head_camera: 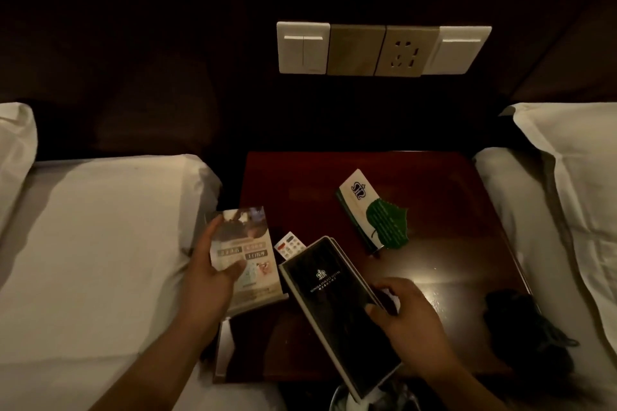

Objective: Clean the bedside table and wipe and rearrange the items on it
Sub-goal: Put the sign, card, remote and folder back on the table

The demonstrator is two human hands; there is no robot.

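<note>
A dark red wooden bedside table (434,177) stands between two beds. My left hand (213,264) grips an acrylic sign stand (247,253) with a printed leaflet, held over the table's left edge. My right hand (404,314) holds a black hotel folder (337,304) by its right edge, tilted above the table's front. A small white remote card (289,243) peeks out between the stand and the folder. A white card with a green leaf tag (377,213) lies near the table's middle. A dark cloth (514,314) sits at the front right corner.
White beds lie on the left (100,243) and right (567,210), close to the table. A wall panel with switches and a socket (380,50) is above the table. A bin with white content (367,397) shows below the table's front edge.
</note>
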